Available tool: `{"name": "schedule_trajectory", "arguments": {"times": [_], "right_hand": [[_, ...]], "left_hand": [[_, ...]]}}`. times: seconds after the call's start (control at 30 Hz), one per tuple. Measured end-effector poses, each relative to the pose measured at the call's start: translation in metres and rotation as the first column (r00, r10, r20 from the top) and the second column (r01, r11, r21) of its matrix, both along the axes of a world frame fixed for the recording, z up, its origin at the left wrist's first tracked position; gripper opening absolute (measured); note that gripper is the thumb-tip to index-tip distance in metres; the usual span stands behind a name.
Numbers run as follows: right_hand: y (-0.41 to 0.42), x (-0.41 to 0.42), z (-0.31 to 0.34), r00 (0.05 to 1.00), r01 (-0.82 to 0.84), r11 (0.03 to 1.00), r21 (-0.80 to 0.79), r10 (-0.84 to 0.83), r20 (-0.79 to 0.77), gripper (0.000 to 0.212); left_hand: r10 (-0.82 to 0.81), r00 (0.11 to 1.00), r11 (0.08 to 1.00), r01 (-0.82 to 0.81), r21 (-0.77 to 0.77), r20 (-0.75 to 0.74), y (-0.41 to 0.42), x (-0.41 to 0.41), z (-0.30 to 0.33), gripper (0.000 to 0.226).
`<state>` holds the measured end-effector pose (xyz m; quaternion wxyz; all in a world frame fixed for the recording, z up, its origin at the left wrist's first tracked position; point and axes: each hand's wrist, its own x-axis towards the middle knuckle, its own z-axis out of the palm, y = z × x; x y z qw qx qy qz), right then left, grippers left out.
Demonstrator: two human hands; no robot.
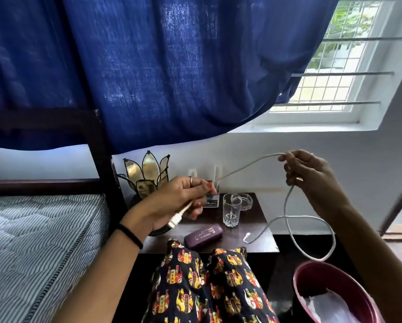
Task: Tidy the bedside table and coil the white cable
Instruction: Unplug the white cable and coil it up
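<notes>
My left hand (182, 199) grips the white cable (242, 167) near one plug end, which sticks out below the palm over the dark bedside table (260, 220). From there the cable rises to the right into my right hand (308, 176), which pinches it high in the air. Below that hand the cable hangs in a loop beside the table's right edge. Its other plug lies on the table's front right corner.
On the table stand a petal-shaped lamp (146, 176), a clear glass (232, 209), a glass ashtray (245, 201), a small box at the back, and a purple case (203, 235). A striped mattress (36, 241) lies left. A maroon bin (335, 292) sits lower right.
</notes>
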<state>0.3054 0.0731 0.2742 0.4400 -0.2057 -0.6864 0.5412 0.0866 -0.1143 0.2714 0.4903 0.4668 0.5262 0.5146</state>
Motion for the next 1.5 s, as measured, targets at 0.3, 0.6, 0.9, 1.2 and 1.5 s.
{"name": "schedule_trajectory", "arguments": {"times": [0.3, 0.6, 0.9, 1.2, 1.5], "right_hand": [[0.006, -0.025, -0.041, 0.987, 0.147, 0.989, 0.007, -0.147, 0.064, 0.017], [-0.027, -0.057, -0.058, 0.99, -0.12, 0.987, 0.108, 0.11, 0.09, 0.027], [-0.065, -0.076, -0.09, 0.942, -0.271, 0.961, 0.045, 0.256, 0.216, 0.018], [-0.076, -0.07, -0.089, 0.821, -0.272, 0.955, 0.114, 0.169, 0.546, 0.044], [-0.059, -0.041, -0.022, 0.875, -0.019, 0.784, 0.621, -0.287, 0.39, 0.02]], "left_hand": [[0.018, 0.908, 1.0, -0.015, -0.01, 0.418, 0.013, 0.008, 0.002, 0.015], [-0.04, 0.834, 0.984, -0.063, 0.167, 0.55, 0.056, 0.042, 0.044, 0.023], [0.01, 0.853, 0.948, -0.174, 0.265, 0.522, 0.098, 0.035, 0.05, 0.028], [0.22, 0.902, 0.914, -0.323, 0.245, 0.372, 0.117, 0.012, 0.029, 0.027], [0.169, 0.949, 0.956, -0.092, 0.278, -0.267, 0.111, -0.01, 0.008, 0.028]]}}
